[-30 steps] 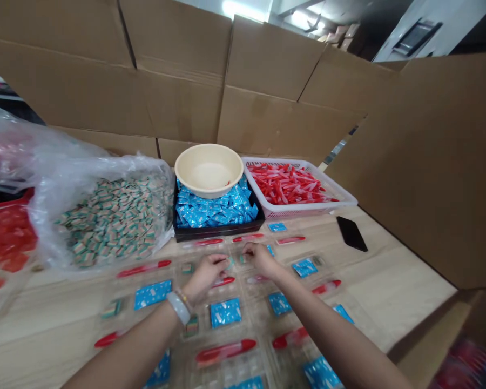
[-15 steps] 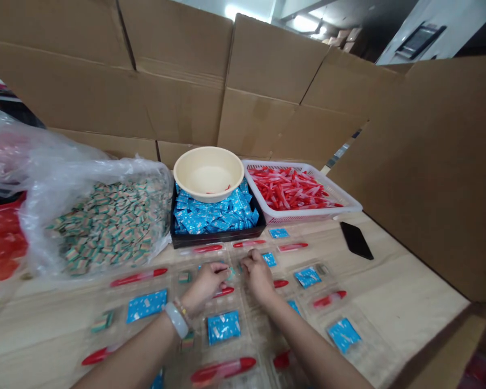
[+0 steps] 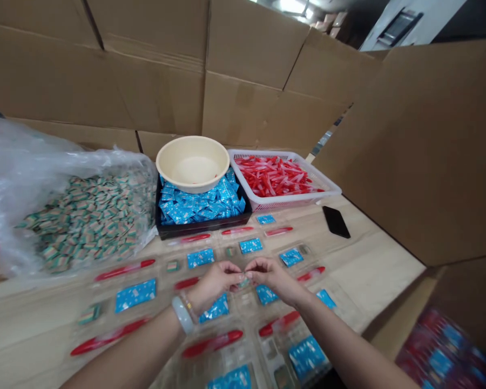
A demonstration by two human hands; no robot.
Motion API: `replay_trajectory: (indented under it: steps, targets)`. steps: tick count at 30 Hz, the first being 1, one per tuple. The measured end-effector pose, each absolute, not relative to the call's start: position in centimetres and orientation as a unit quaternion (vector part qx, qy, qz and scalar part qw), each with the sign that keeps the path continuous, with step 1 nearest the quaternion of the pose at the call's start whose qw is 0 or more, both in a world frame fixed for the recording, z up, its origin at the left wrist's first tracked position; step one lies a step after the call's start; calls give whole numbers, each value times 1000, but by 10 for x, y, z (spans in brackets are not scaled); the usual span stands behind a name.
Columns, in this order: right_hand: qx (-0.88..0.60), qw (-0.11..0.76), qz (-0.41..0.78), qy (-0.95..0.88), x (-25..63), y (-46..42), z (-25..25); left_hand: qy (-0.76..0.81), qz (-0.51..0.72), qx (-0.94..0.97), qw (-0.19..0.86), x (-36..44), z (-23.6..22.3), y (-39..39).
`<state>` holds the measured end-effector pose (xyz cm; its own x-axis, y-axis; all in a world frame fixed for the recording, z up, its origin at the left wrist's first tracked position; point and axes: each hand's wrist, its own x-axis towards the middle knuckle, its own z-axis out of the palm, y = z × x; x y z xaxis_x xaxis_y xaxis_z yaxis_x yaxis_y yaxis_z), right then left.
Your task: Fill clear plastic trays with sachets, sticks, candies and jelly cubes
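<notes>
Glaring white up at the ceiling lamp (image 3: pixel 294 6), lying dim across the cardboard wall (image 3: pixel 251 116), glinting off the plastic bag (image 3: pixel 8 216); smearing badly over the packs (image 3: pixel 441 361) lower right, bowing towards the edges.

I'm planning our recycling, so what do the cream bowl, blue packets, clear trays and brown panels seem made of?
Cream bowl: probably smooth, slightly glossy plastic, judging by its even colour. Blue packets: shiny film, perhaps foil, from their bright highlights. Clear trays: likely thin moulded plastic, since the tabletop shows through. Brown panels: apparently matte cardboard, with visible fold lines.
</notes>
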<state>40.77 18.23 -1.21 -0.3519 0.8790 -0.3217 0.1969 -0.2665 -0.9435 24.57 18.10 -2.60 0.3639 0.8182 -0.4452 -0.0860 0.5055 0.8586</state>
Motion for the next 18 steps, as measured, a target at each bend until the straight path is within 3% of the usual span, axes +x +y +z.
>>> replay_trajectory:
  steps: [6,13,18]
  targets:
    - [-506,276,674,-462,410,170,-13,452,306,408,732,252,-23,170]
    - [-519,260,639,-504,406,152,-11,483,304,428,701,255,-26,152]
    - [-597,213,536,-557,411,142,-22,521,303,591,536,257,-37,140]
